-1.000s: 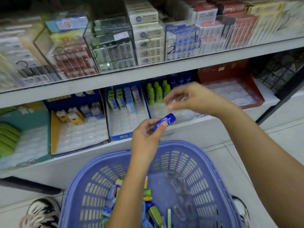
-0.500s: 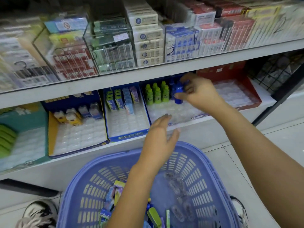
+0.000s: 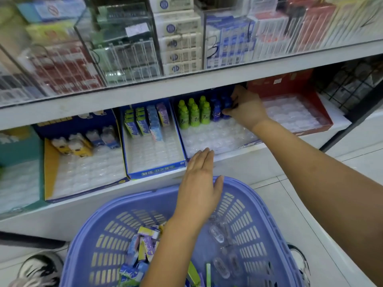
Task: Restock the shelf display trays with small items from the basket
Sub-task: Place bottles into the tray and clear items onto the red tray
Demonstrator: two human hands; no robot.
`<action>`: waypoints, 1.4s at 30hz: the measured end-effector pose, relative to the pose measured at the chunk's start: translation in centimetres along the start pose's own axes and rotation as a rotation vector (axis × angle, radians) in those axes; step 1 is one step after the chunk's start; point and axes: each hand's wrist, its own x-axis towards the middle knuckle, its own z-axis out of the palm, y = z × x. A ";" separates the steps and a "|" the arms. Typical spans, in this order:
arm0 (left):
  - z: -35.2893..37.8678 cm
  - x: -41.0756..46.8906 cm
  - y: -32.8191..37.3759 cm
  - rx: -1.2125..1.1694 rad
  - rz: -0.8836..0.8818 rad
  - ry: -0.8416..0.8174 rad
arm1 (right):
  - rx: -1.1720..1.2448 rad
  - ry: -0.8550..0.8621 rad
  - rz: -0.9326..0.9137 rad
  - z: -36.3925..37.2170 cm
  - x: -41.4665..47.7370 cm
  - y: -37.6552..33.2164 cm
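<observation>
My right hand (image 3: 245, 107) reaches into the back of a display tray (image 3: 217, 139) on the lower shelf, fingers pinched on a small blue bottle (image 3: 227, 105) beside another blue bottle (image 3: 216, 111) and several green bottles (image 3: 193, 112). My left hand (image 3: 200, 187) hovers flat and holds nothing, fingers together, over the far rim of the purple basket (image 3: 116, 206). Small boxes (image 3: 143, 249) and clear plastic capsules (image 3: 219, 237) lie in the basket.
A blue tray (image 3: 153, 160) with small boxes and a yellow-edged tray (image 3: 83, 172) with tiny bottles stand to the left; a red tray (image 3: 294, 114) stands right. The upper shelf edge (image 3: 186, 85) overhangs the trays. My shoes (image 3: 39, 268) flank the basket.
My left hand passed the blue bottle to my right hand, which carried it to the back of the tray. The left hand opened and moved forward over the basket rim.
</observation>
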 end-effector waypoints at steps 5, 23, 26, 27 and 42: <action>0.3 -0.1 -0.3 0.001 0.020 0.002 | -0.083 -0.068 -0.007 -0.6 0.2 -0.8; 11.6 -9.0 -7.2 -0.024 -0.178 -0.655 | -0.513 -1.044 -0.004 6.9 -19.2 -3.3; 14.1 -11.2 -7.5 0.007 -0.117 -0.874 | -0.557 -1.146 0.012 9.5 -22.0 0.1; 14.7 -11.6 -7.7 0.037 -0.077 -0.900 | -0.578 -1.167 0.033 10.1 -22.6 1.0; 17.2 -12.9 -10.4 0.021 -0.265 -0.765 | -0.813 -1.187 -0.228 15.3 -25.1 4.7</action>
